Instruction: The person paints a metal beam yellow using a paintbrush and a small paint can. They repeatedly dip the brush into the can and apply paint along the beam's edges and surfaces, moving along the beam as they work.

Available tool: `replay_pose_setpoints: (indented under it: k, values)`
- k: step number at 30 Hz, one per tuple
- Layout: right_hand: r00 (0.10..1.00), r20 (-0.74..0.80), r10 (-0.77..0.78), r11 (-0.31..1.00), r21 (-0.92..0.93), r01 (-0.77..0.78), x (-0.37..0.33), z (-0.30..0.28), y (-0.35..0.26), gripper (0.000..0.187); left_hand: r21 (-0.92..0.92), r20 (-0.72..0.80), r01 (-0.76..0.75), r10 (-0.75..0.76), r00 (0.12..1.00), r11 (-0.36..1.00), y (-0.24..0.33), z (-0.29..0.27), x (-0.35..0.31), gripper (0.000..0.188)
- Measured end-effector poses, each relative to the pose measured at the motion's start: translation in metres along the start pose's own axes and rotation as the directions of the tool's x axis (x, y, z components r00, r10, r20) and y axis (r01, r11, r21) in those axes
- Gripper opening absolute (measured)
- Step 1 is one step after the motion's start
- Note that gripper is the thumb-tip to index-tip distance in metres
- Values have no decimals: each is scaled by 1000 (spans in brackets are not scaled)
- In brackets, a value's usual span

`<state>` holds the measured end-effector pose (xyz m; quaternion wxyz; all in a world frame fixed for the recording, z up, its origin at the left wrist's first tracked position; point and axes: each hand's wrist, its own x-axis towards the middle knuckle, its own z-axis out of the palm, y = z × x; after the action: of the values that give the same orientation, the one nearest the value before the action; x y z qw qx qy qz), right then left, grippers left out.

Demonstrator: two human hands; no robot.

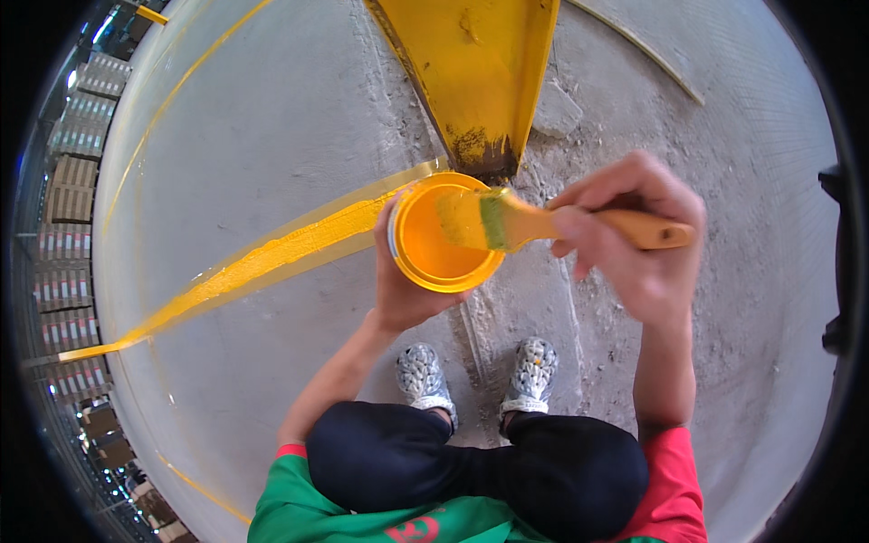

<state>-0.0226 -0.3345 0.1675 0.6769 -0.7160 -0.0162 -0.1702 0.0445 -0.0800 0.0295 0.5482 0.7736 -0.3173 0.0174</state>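
Note:
My left hand [407, 294] is wrapped round the side of a paint can [416, 272], with its thumb near the rim. Yellow-orange paint [427, 237] fills the inside. In my right hand [638, 240] is a paintbrush [529, 223], gripped by its wooden handle and held level. Its paint-coated bristles lie over the can's mouth; whether they touch the paint I cannot tell. Beyond the can, a wet-looking yellow stripe [281, 253] runs left across the floor, bordered by strips of tan masking tape [308, 262].
A yellow steel column [475, 72], scuffed and rusty at its foot, stands just past the can. Dust and rubble [602, 335] lie on the concrete to the right, near a thin strip [643, 47]. Stacked boxes and pallets [72, 190] line the far left. My shoes [529, 376] are below the can.

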Motion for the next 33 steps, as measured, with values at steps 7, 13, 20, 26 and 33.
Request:
replay_pose_setpoints:
  k: [7, 13, 20, 26, 33]
  values:
    - [981, 173, -93, 864, -475, 166, 10, 28, 16, 19, -83, 6, -7, 8, 1000, 997, 6, 20, 11, 126]
    - [974, -144, 174, 985, 28, -172, -2, 17, 30, 15, -43, -2, 10, -10, 1000, 999, 4, 22, 15, 124]
    - [896, -214, 388, 828, 508, -237, -3, -5, 67, 18, 24, -32, 32, -31, 999, 999, 3, 26, 25, 120]
    - [763, -187, 619, 585, 758, -289, -4, -5, 93, 19, 72, -53, 49, -45, 998, 996, 0, 31, 26, 118]
    - [742, -240, 626, 580, 779, -238, -2, 5, 98, 45, -53, -75, 79, -83, 994, 995, -10, 32, 27, 118]
